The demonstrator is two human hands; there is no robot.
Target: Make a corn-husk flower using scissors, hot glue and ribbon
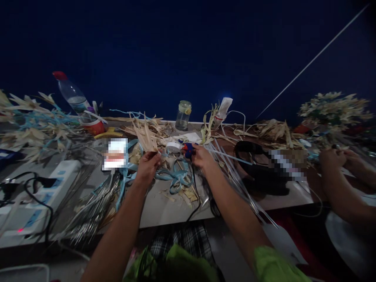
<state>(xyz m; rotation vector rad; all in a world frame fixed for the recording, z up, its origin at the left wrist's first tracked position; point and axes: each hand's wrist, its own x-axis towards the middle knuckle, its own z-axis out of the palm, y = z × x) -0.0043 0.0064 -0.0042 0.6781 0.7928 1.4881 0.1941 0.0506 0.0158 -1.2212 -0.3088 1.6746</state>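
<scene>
My left hand (149, 166) is closed in a pinch, with a fan of pale dried corn husk (146, 137) rising from its fingertips. My right hand (201, 156) is wrapped round a small blue and red glue gun (188, 150), which points left; its black cord (194, 192) hangs down over the table edge. Between the two hands is a round white roll or lid (173, 147). Light blue ribbon (179, 174) lies in loops just below, among husk scraps (188, 194).
A lit phone (116, 154), thin wires (95, 211) and a white power strip (49, 196) lie left. A bottle (73, 94) and jar (183, 115) stand behind. Clear rods (237, 184) and a black strap-like object (258, 164) lie right. Another person's hands (337, 158) work at far right.
</scene>
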